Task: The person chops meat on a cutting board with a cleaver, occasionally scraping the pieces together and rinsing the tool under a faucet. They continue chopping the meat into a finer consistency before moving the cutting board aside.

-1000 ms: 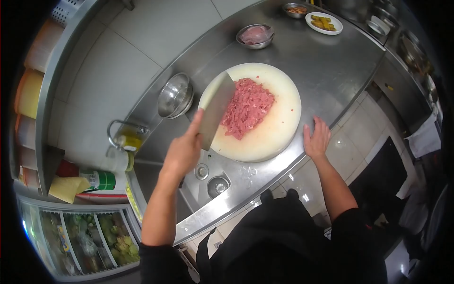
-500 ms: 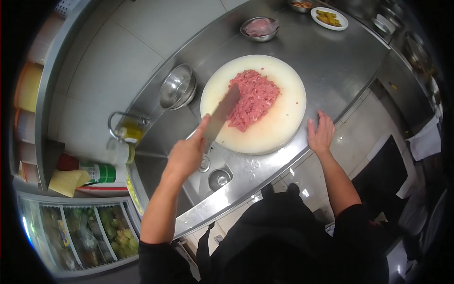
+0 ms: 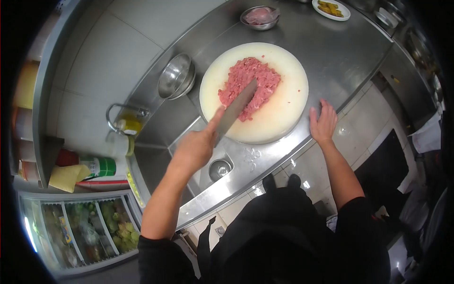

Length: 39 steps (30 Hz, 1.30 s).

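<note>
My left hand (image 3: pixel 195 147) is closed round the handle of a kitchen knife (image 3: pixel 239 106), its index finger stretched along the blade. The broad blade lies across chopped raw meat (image 3: pixel 250 83), its tip among the pieces right of the middle. The meat forms a loose pink heap on a thick round white chopping board (image 3: pixel 288 118). The knife handle is mostly hidden in my grip. At the front edge of the steel counter, right of the board, my right hand (image 3: pixel 324 122) rests with fingers extended and thumb apart, holding nothing.
Stacked metal bowls (image 3: pixel 176 78) stand left of the board, near the sink (image 3: pixel 158 142) and tap (image 3: pixel 113 118). A small steel cup (image 3: pixel 220 169) sits in the sink's corner. Behind are a bowl of bagged meat (image 3: pixel 260 18) and a white plate (image 3: pixel 347 13) of yellowish pieces.
The knife has moved right across the meat, its blade now lying over the heap's right part. My left hand went along with it. My view has shifted slightly; my right hand stays at the edge.
</note>
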Each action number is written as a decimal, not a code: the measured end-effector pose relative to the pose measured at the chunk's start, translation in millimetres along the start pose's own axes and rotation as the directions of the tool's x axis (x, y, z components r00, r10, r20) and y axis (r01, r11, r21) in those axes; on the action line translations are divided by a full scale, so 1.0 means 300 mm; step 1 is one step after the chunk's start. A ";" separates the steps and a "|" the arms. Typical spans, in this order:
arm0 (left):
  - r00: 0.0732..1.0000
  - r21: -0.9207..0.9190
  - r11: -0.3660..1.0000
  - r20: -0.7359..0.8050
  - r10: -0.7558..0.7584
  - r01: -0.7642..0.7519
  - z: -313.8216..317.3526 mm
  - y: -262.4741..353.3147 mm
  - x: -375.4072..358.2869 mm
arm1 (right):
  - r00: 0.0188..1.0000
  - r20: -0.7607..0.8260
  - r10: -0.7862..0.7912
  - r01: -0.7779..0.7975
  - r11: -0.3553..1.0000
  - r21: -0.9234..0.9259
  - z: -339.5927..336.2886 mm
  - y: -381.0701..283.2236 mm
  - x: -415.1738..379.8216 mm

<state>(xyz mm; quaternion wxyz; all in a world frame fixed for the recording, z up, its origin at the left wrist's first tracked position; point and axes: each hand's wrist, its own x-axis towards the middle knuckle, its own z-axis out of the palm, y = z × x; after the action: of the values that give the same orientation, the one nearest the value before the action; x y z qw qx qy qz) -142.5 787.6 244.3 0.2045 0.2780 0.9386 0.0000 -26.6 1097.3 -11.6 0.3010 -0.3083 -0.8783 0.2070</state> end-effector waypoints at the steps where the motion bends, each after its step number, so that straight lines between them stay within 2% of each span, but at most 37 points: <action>1: 0.998 -0.065 0.998 -0.059 0.021 -0.025 -0.023 0.006 -0.036 | 1.000 -0.006 0.000 0.000 1.000 -0.002 0.001 0.001 -0.002; 2: 0.992 -0.128 0.990 -0.122 0.036 -0.052 -0.035 0.009 -0.053 | 1.000 -0.015 -0.003 0.003 1.000 -0.001 0.005 0.001 0.002; 5: 0.998 0.088 0.996 0.058 -0.007 0.002 0.057 0.010 -0.015 | 1.000 -0.001 0.012 -0.012 1.000 0.011 0.008 0.005 -0.003; 8: 0.998 0.036 0.998 -0.034 0.049 -0.047 -0.021 -0.002 -0.047 | 1.000 0.005 0.017 -0.017 1.000 0.002 0.004 0.005 0.001; 9: 0.989 -0.070 0.994 -0.123 0.081 -0.090 -0.022 -0.018 -0.075 | 1.000 0.012 0.022 -0.022 1.000 -0.003 0.003 0.005 0.004; 12: 0.974 -0.071 0.996 -0.225 0.035 -0.053 0.092 -0.071 -0.064 | 1.000 0.018 0.026 -0.026 1.000 -0.005 0.010 -0.002 -0.001; 13: 0.999 0.094 0.995 -0.011 0.046 -0.044 0.099 -0.085 -0.031 | 1.000 0.008 0.016 -0.016 1.000 -0.010 0.013 0.005 -0.003; 16: 0.999 -0.017 1.000 -0.032 0.002 -0.002 -0.008 -0.062 -0.061 | 1.000 0.001 0.026 -0.026 0.999 -0.032 0.013 0.011 0.001; 17: 0.994 -0.132 0.991 -0.108 -0.011 -0.003 -0.017 -0.064 -0.078 | 0.999 0.014 0.029 -0.028 0.999 -0.043 0.009 0.007 0.005; 20: 0.960 -0.223 0.974 -0.281 -0.023 -0.042 0.058 -0.075 -0.067 | 0.999 0.043 0.030 -0.029 0.999 -0.017 -0.011 -0.009 0.005; 21: 0.996 -0.023 0.999 -0.086 0.026 -0.028 0.075 -0.103 -0.028 | 0.999 0.034 0.017 -0.016 1.000 -0.025 0.000 -0.001 -0.005; 24: 0.995 0.072 0.997 -0.100 0.032 -0.024 0.006 -0.085 -0.022 | 1.000 -0.026 0.009 -0.009 1.000 -0.028 0.015 0.021 0.011; 25: 0.988 0.005 0.999 -0.149 0.034 -0.034 -0.031 -0.066 -0.037 | 0.999 -0.031 0.023 -0.023 1.000 -0.013 0.010 0.011 0.000; 26: 0.964 -0.103 0.987 -0.248 0.095 -0.124 -0.048 -0.065 -0.037 | 0.999 -0.037 0.026 -0.026 1.000 0.009 0.010 0.003 -0.001; 28: 0.885 -0.195 0.958 -0.455 0.101 -0.209 -0.064 -0.019 -0.007 | 0.997 -0.081 0.005 -0.007 1.000 -0.020 0.014 -0.001 -0.004; 30: 0.881 -0.108 0.981 -0.464 0.094 -0.161 0.027 -0.022 0.098 | 0.996 -0.083 -0.023 0.021 0.999 -0.030 0.031 0.004 -0.002; 31: 0.978 0.059 0.997 -0.201 0.053 -0.042 0.047 -0.009 0.135 | 0.997 -0.070 -0.032 0.029 0.999 -0.043 0.050 0.031 -0.001; 32: 0.999 0.103 0.994 0.038 -0.024 0.019 0.052 -0.018 0.169 | 0.999 0.025 0.021 -0.024 0.993 0.119 0.058 0.036 -0.001; 33: 0.992 0.034 0.993 -0.068 0.111 -0.109 0.029 -0.085 0.187 | 0.993 0.030 0.115 -0.119 0.969 0.217 0.054 0.014 -0.021; 34: 0.955 -0.005 0.969 -0.172 0.242 -0.247 0.005 -0.147 0.211 | 0.988 0.087 0.127 -0.141 0.975 0.170 0.041 0.012 -0.025; 35: 0.940 -0.074 0.951 -0.195 0.280 -0.299 -0.056 -0.097 0.191 | 0.970 0.140 0.201 -0.222 0.963 0.155 0.026 -0.004 -0.040; 36: 0.923 -0.142 0.926 -0.217 0.317 -0.351 -0.117 -0.043 0.167 | 0.934 0.234 0.270 -0.332 0.899 0.285 -0.025 -0.017 -0.048; 37: 0.905 -0.205 0.892 -0.239 0.353 -0.402 -0.181 0.014 0.136 | 0.953 0.079 0.294 -0.301 0.875 0.380 0.075 0.004 -0.075; 38: 0.824 -0.234 0.809 -0.346 0.448 -0.539 -0.185 -0.055 0.185 | 0.916 0.109 0.386 -0.360 0.670 0.649 0.025 -0.033 -0.096; 39: 0.812 -0.269 0.787 -0.382 0.442 -0.555 -0.186 -0.079 0.239 | 0.892 -0.095 0.442 -0.276 0.700 0.659 0.048 -0.030 -0.135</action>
<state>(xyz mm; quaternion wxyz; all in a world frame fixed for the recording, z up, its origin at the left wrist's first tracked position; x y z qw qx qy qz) -231.0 811.4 265.1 0.1012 0.4719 0.8323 0.2726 -14.2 1061.3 -33.6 0.4462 -0.3795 -0.6353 0.5033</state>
